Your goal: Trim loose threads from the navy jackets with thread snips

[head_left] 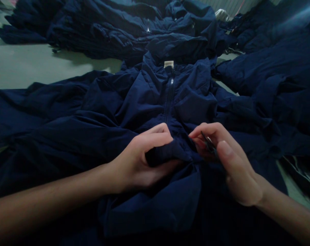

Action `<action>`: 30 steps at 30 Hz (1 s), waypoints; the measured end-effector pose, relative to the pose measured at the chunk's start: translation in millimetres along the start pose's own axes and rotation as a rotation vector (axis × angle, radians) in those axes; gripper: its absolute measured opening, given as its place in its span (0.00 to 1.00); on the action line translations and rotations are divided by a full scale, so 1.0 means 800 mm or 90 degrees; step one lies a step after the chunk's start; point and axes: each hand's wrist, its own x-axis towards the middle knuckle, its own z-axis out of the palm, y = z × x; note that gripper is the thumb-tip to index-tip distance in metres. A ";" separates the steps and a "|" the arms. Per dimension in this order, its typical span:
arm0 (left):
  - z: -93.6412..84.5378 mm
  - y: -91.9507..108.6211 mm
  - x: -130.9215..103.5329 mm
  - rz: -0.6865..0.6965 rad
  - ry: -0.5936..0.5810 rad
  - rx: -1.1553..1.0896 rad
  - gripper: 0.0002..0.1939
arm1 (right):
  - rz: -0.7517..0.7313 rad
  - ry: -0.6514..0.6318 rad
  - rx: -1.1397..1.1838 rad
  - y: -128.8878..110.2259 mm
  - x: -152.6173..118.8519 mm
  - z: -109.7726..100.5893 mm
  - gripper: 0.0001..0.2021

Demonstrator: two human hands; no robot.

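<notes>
We had before us one navy jacket, made of a thin, smooth cloth with a slight shine and many soft wrinkles. It lay spread on the pale, smooth surface, its collar on the far side. One straight zipper ran down its middle from the collar, and one small, whitish, rectangular label stood out at the neck.

Our two hands were over the near part of the jacket. The grip of our left hand was closed on a thick fold of the jacket, which lay between the thumb and the fingers. Our right hand was just to the right of this fold, its grip closed around one small, dark, pointed tool; the forefinger and thumb were apart, and the forefinger's tip reached the cloth.

We counted two heaps of similar navy cloth: one far heap and one right heap. How many garments they contained, we could not tell.
</notes>
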 end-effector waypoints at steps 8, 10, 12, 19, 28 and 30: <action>-0.001 0.005 0.002 -0.052 0.066 -0.002 0.10 | -0.223 0.074 -0.256 0.002 0.011 -0.007 0.13; 0.000 0.005 0.002 -0.060 0.068 0.006 0.11 | -0.234 0.072 -0.270 0.001 0.009 -0.006 0.14; 0.000 0.005 0.001 -0.065 0.065 0.010 0.10 | -0.235 0.075 -0.273 0.001 0.007 -0.004 0.15; 0.000 0.003 -0.001 -0.058 0.052 0.026 0.11 | -0.242 0.077 -0.305 0.002 0.004 -0.002 0.14; 0.001 0.003 -0.002 -0.061 0.054 0.032 0.13 | -0.226 0.079 -0.315 -0.003 0.001 0.003 0.14; 0.001 0.003 -0.002 -0.058 0.053 0.034 0.13 | -0.231 0.079 -0.308 -0.003 0.000 0.003 0.14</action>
